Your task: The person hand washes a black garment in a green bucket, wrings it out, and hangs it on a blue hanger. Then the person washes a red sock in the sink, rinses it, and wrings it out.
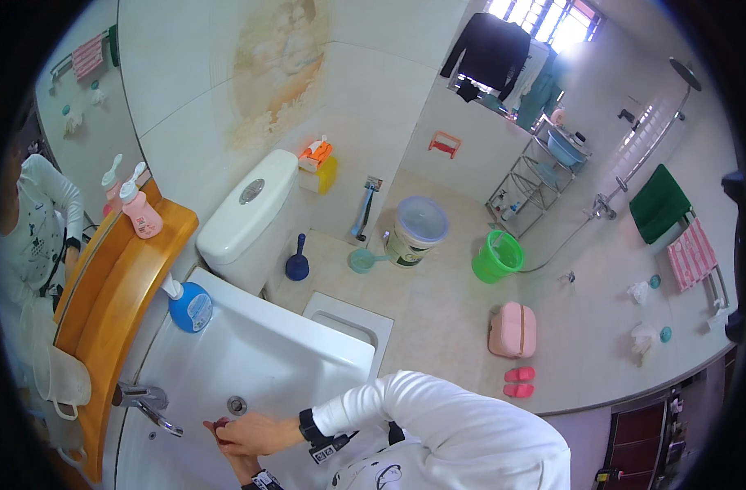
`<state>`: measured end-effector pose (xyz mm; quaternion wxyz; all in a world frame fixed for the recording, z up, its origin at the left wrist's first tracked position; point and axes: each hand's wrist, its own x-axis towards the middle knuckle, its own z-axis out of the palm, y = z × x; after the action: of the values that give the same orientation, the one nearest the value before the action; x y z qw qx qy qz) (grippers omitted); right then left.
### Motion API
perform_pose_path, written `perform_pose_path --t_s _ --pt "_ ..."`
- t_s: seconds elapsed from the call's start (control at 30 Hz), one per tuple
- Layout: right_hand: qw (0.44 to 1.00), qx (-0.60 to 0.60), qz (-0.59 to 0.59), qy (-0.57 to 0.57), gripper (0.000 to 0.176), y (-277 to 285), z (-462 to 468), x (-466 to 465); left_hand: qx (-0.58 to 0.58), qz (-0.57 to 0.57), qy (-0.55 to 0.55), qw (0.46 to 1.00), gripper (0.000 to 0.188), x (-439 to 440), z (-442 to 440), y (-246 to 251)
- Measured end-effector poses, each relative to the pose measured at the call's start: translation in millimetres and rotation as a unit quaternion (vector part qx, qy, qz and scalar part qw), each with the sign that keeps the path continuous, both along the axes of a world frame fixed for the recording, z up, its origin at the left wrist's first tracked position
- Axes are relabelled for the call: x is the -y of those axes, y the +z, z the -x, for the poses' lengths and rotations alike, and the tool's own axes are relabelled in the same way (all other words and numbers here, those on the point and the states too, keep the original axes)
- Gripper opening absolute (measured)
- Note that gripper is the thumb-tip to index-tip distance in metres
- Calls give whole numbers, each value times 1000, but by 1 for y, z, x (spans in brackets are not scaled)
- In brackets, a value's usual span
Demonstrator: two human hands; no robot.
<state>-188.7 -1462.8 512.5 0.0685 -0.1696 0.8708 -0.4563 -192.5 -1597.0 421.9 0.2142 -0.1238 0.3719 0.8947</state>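
Over the white washbasin [299, 343], my two hands meet in front of the chrome faucet [143, 398]. My right hand [256, 433] lies over my left hand [243, 467], and the two touch. My left hand is mostly covered by the right one. A small dark red patch shows between the fingers; whether it is an object or part of a hand is unclear. Just above my hands is the metal drain [236, 405]. A blue pump bottle [191, 308] stands on the basin's back corner. Each wrist wears a black strap with a printed tag.
A wooden shelf [122, 294] under the mirror [79, 202] holds a pink pump bottle [143, 215] and a white plastic cup [64, 376]. Beyond the basin are a toilet cistern [250, 208], a lidded bucket [417, 233], a green bucket [497, 257], a pink case [512, 329] and red slippers [519, 382].
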Motion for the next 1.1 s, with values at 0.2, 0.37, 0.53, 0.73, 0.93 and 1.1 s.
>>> perform_pose_path --t_s 0.2,0.37,0.53,0.73,0.93,1.1 --pt "987 -15 -46 -154 21 -17 18 8 49 133 48 989 42 -13 -5 26" --pt "992 -35 -101 -69 29 -33 15 20 -40 -23 -51 998 36 -14 4 49" --pt "994 16 -34 -98 29 -9 18 17 58 196 12 979 30 -14 -6 45" --pt "996 -7 -89 -24 28 -4 16 18 51 100 41 993 36 -12 -8 77" --pt "881 404 236 74 53 -27 51 -30 -89 29 -44 995 36 15 -21 77" --pt "895 354 264 57 29 -45 66 -38 -49 159 -45 985 24 34 -15 45"
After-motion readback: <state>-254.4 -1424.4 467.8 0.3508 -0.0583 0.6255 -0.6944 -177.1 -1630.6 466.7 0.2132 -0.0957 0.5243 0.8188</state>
